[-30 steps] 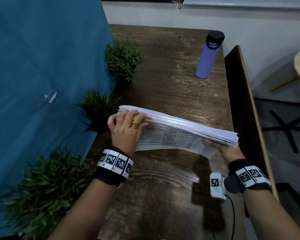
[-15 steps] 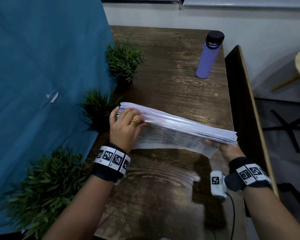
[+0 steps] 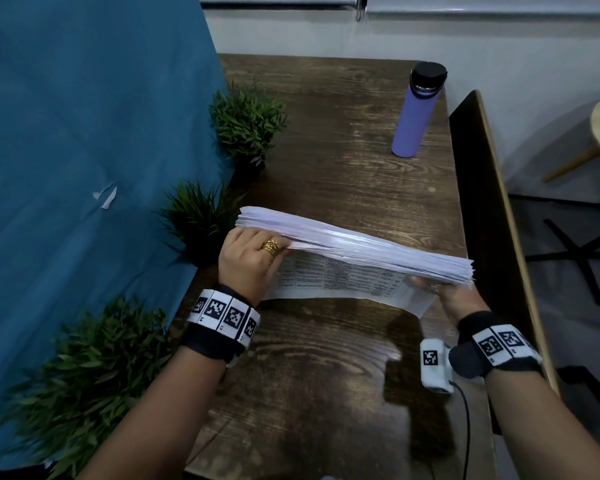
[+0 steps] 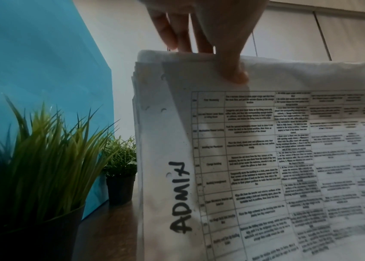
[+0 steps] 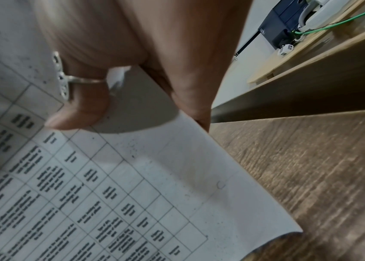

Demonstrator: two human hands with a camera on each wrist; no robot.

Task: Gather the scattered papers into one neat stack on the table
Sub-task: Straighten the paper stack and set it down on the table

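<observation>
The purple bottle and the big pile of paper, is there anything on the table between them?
No. In the head view only bare wooden table lies between the purple bottle and the paper stack.

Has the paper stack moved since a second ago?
Yes, slightly: the paper stack has risen, its left end now reaching higher against the middle plant.

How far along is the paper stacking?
Gathering looks done: the papers form one stack, stood on edge on the table, with no loose sheets visible. The left hand and right hand grip its ends. Left: squaring its edges and laying it flat.
</observation>
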